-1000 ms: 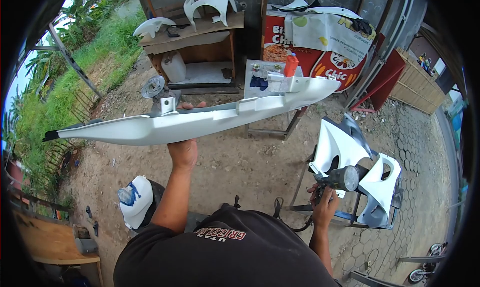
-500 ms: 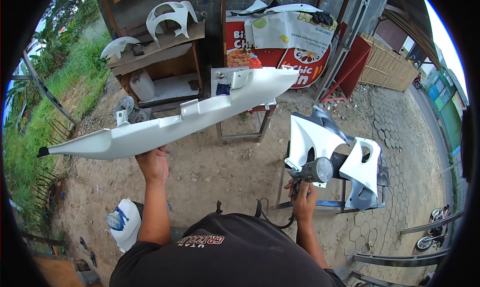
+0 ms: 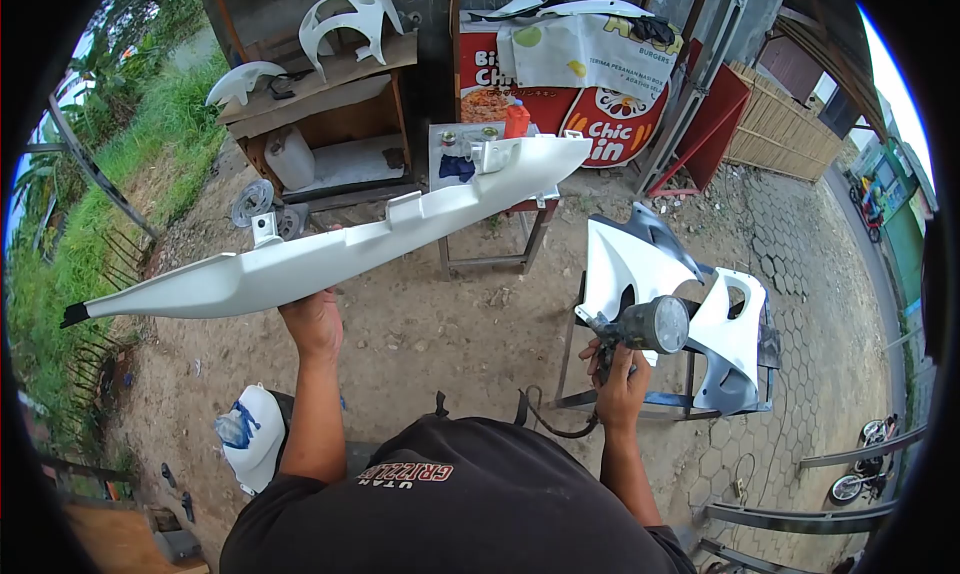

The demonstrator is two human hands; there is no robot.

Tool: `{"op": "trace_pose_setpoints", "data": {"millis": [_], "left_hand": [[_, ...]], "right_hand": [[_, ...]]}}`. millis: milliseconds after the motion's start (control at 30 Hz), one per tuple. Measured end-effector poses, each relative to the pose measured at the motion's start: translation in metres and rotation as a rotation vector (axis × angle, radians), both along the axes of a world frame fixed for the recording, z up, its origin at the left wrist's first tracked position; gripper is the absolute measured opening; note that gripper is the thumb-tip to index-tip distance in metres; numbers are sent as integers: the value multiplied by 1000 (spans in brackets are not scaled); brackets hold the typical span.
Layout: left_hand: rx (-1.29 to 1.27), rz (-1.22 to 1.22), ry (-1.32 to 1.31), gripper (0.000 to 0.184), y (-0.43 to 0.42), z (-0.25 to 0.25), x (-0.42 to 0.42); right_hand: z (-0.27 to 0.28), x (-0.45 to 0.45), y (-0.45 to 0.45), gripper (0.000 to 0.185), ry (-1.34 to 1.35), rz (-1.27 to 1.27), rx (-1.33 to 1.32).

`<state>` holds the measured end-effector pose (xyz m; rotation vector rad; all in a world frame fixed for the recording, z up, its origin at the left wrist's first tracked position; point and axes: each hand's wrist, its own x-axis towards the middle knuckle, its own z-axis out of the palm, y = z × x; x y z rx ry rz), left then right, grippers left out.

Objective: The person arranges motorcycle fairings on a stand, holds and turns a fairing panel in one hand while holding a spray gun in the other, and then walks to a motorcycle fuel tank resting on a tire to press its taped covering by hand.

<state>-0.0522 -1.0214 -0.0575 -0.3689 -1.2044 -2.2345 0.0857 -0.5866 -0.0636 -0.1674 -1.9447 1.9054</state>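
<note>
A long white panel (image 3: 350, 249) with a black left tip stretches across the view, its right end raised. My left hand (image 3: 314, 319) holds it from beneath, near the middle, with the fingers partly hidden behind it. At the right, my right hand (image 3: 615, 374) is wrapped round the handle of a spray gun (image 3: 652, 324) with a round cup, and a hose hangs from it. Just past the gun, white and grey fairing pieces (image 3: 625, 264) rest on a metal stand (image 3: 663, 399).
A small table (image 3: 445, 179) carries a red bottle (image 3: 516, 120), cans and a blue cloth. Behind at left, a wooden shelf (image 3: 330, 96) bears a white fairing (image 3: 345, 29). A white part with blue covering (image 3: 258, 439) lies low at left. Motorcycle (image 3: 862, 464) at far right.
The view has swung to the right, so the surroundings sit further left than a second ago. The panel's left end has dipped and its right end tilts up more. Both hands keep their hold.
</note>
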Motion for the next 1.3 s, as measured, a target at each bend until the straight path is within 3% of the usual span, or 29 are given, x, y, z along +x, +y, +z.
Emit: {"op": "trace_pose_setpoints", "data": {"millis": [400,500,633,800,1033,1300], "left_hand": [[22,91,-84,58,-9,-50,1],[43,89,-101,63,1,-46,10],[-112,167,-103,59,5,-52,18],[-175,225,-125,61,10,-57,28],[-131,141,-108,62,19,-45,38],[-156,138,-143,64,16,-43,40]], "right_hand": [[80,-18,-36,57,69,265,126],[112,-26,-46,55,43,216,92],[128,-38,-49,55,-6,196,120],[131,-42,-68,51,-42,289,226],[136,-36,-89,56,-104,483,128],[129,-44,-90,60,-130,410,122]]}}
